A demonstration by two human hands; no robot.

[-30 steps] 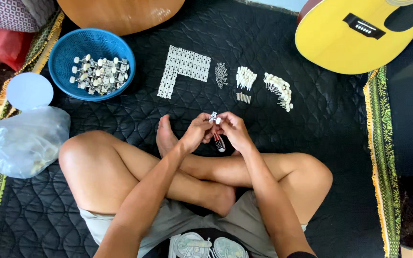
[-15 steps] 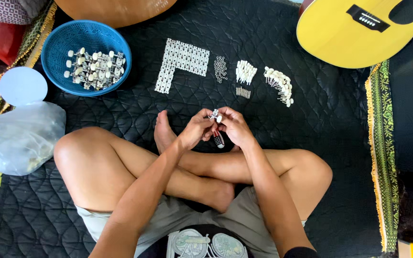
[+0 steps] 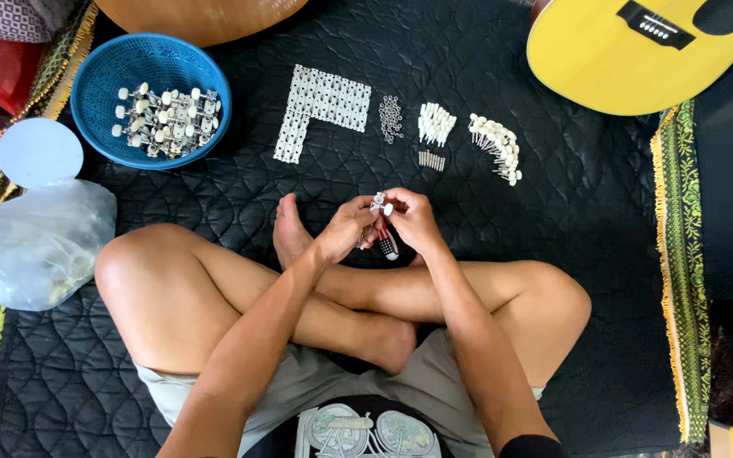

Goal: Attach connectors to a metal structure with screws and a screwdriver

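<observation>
I sit cross-legged on a black quilted mat (image 3: 553, 254). My left hand (image 3: 345, 229) and my right hand (image 3: 411, 220) meet above my feet, both pinching a small metal tuning peg with a white knob (image 3: 379, 204). A screwdriver with a red-and-black handle (image 3: 386, 244) hangs below my right hand, held in it. Ahead on the mat lie small parts in groups: an L-shaped sheet of white plates (image 3: 320, 106), a heap of tiny metal rings (image 3: 391, 117), white pegs (image 3: 435, 124), short screws (image 3: 431, 159) and a curved row of white-knobbed posts (image 3: 495, 146).
A blue plastic basket (image 3: 99, 76) with several assembled tuners stands far left. A round pale lid (image 3: 40, 153) and a clear plastic bag (image 3: 36, 246) lie beside my left knee. A yellow guitar body (image 3: 629, 59) lies at the far right, a brown one (image 3: 205, 17) at the top.
My hands have stayed together on the peg with small finger shifts. The view has drifted slightly, so the things on the mat sit a little lower and to the left.
</observation>
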